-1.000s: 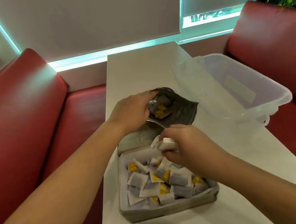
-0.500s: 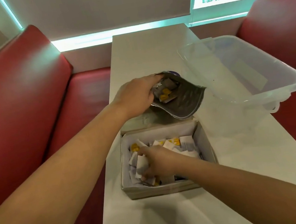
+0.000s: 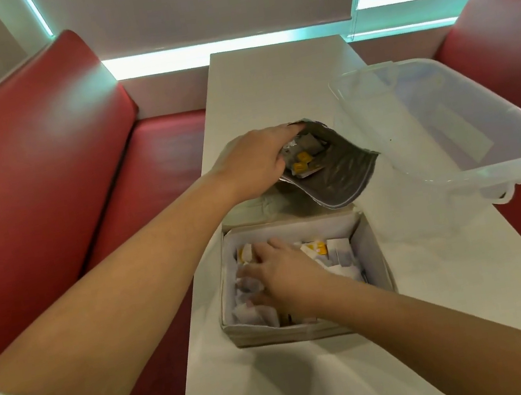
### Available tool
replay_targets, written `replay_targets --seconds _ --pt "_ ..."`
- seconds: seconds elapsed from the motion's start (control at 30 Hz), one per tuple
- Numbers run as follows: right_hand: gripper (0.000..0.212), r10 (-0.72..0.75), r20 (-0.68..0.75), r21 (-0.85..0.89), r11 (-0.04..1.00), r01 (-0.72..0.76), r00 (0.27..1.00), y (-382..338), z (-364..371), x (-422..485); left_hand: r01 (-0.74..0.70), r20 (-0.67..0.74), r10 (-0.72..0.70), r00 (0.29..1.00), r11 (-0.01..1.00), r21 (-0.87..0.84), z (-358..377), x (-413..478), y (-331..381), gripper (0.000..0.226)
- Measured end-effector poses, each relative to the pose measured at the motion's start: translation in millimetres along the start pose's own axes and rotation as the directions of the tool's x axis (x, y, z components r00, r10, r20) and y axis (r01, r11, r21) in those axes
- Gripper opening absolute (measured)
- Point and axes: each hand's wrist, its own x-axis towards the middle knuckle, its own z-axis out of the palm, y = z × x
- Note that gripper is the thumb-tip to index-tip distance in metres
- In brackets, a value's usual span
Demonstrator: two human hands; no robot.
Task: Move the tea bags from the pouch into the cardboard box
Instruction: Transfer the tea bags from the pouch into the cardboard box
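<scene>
Hands at pouch and box

The box (image 3: 377, 257) sits open-topped on the table (image 3: 267, 76), with a heap of tea bags (image 3: 339, 253) inside. The right hand (image 3: 285, 275) lies in the box's left half, fingers spread flat over the bags, grasping nothing that shows. Just behind the box the pouch (image 3: 334, 175) tilts with its mouth open, a few yellow-tagged bags (partly in shadow) inside it. The left hand (image 3: 254, 164) grips the pouch's left rim. To the right of the box, and reaching behind it, stands a clear tub (image 3: 448, 140). Left of the box runs a red bench (image 3: 41, 157).
</scene>
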Motion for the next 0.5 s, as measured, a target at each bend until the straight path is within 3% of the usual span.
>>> replay_targets --seconds 0.1,0.17,0.27,0.37,0.43,0.5 --pt "0.022 0.036 -0.275 0.125 0.992 -0.001 0.961 15.4 -25.2 -9.4 -0.005 -0.008 0.005 1.000 1.000 0.013 -3.8 -1.7 -1.7 0.055" --pt "0.012 0.104 -0.490 0.186 0.982 -0.013 0.866 31.1 -43.3 -18.8 -0.012 -0.012 0.013 1.000 1.000 0.026 -5.8 -2.7 -3.7 0.055" --pt "0.013 0.175 -0.583 0.163 0.982 -0.097 0.793 55.3 -65.4 -25.5 -0.020 -0.003 0.020 1.000 1.000 0.018 -6.9 -2.8 -5.9 0.055" --pt "0.031 0.213 -0.465 0.057 0.976 -0.211 0.859 77.4 -72.4 -14.8 -0.032 0.016 0.031 0.999 0.999 0.022 -6.3 -0.3 -5.6 0.057" --pt "0.046 0.297 -0.266 -0.031 0.948 -0.316 0.917 91.0 -70.4 2.9 -0.041 0.031 0.041 0.999 0.999 0.008 -6.8 2.2 -3.6 0.059" --pt "0.057 0.425 -0.027 -0.132 0.896 -0.425 0.905 101.5 -70.2 22.0 -0.049 0.041 0.049 0.998 0.999 -0.007 -7.8 4.4 -1.3 0.060"
